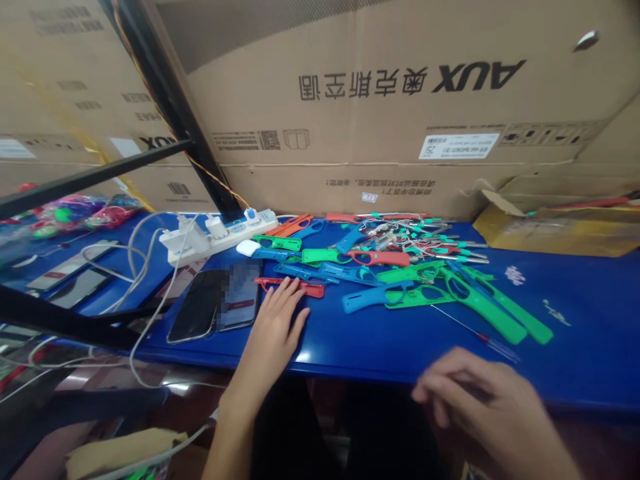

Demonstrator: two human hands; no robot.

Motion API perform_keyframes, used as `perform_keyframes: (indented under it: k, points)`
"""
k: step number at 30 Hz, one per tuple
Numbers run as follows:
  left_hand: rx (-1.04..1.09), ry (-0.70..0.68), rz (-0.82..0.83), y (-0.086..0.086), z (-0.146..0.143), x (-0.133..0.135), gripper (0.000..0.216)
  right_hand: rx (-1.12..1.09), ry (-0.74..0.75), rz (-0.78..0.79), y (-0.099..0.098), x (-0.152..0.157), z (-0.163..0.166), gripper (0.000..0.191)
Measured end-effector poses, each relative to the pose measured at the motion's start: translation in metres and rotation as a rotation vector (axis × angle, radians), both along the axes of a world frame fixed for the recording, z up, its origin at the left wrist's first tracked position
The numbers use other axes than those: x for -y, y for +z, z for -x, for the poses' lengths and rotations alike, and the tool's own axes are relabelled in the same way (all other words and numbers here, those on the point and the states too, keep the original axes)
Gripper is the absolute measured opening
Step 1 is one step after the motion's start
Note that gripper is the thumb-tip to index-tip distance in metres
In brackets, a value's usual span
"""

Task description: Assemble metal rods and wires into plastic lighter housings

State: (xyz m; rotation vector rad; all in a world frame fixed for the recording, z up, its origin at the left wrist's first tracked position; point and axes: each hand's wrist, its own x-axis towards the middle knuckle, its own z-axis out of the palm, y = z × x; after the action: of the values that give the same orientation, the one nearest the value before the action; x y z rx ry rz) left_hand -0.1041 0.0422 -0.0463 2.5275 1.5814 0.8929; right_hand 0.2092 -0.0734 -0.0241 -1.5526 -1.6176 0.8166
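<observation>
My left hand [274, 327] lies flat on the blue table [575, 320] with its fingers stretched out, fingertips touching a red plastic gun-shaped part [293, 285]. My right hand [480, 400] hovers below the table's front edge, fingers curled loosely and blurred, with nothing visible in it. A pile of green, blue and red plastic gun-shaped parts [395, 273] spreads across the table's middle, with small metal pins and springs [430, 240] behind it. A thin rod [475, 332] lies near the right hand.
Two phones [215, 303] lie left of my left hand. A white power strip [215, 233] with cables sits behind them. Large cardboard boxes [400, 100] stand at the back. A torn box [555, 227] sits at right. A black metal frame [165, 87] crosses the left.
</observation>
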Motion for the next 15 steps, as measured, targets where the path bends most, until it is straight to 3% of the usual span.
perform_keyframes:
  k: [7,15]
  points:
    - [-0.102,-0.057,0.017,-0.001,-0.013,0.045,0.041,0.193,0.153,-0.145,-0.014,-0.036,0.036,0.030]
    - [-0.089,-0.151,-0.056,-0.004,-0.033,0.083,0.043,0.337,0.244,-0.118,-0.015,-0.060,0.047,0.049]
